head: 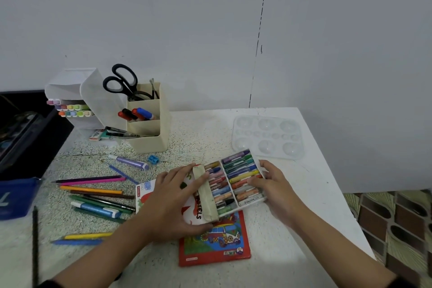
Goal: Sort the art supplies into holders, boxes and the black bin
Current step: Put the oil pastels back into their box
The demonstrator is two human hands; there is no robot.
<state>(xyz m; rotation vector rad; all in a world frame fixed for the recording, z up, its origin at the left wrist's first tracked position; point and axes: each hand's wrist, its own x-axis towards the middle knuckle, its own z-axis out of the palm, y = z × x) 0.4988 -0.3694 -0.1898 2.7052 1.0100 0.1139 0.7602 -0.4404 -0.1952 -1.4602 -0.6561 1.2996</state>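
Jamming is the main risk on the white speckled counter (292, 194), where the half-open pastel box sits mid-counter over a red colouring book (215, 245). The left hand (170, 199) grips its white cardboard sleeve (196, 210), and the right hand (273, 184) holds the white tray (251, 200) drawn out rightward. A skewed push could, I judge, catch the beige flap (205, 194), and a tilt could spill the coloured oil pastels (240, 177).
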